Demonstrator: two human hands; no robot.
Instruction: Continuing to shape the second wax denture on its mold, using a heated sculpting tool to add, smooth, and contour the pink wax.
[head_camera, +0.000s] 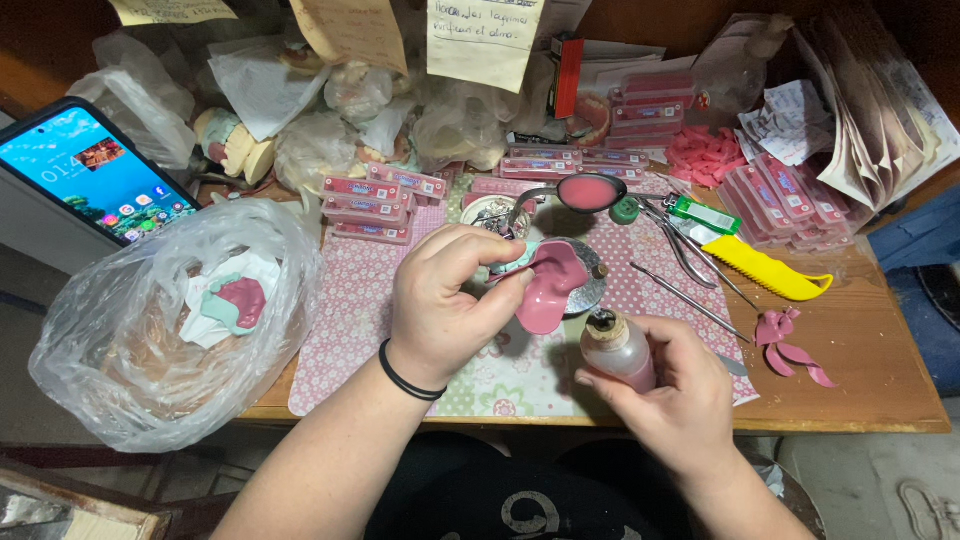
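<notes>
Left hand (440, 300) is clamped on a pink wax plate (548, 285) at mid-table, fingers curled round its left edge; whatever lies under the plate is mostly hidden. Right hand (680, 395) grips a small corked bottle (618, 350) of pink liquid, just near of the plate, lower half covered by fingers. Far: long spoon (580, 192) with pink fill. Left: clear plastic bag (170, 320), contents blurred through film.

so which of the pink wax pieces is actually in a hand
The large pink wax sheet held by the left hand at the mat's centre; the pink scraps lie loose on the table, right of the mat.
</notes>
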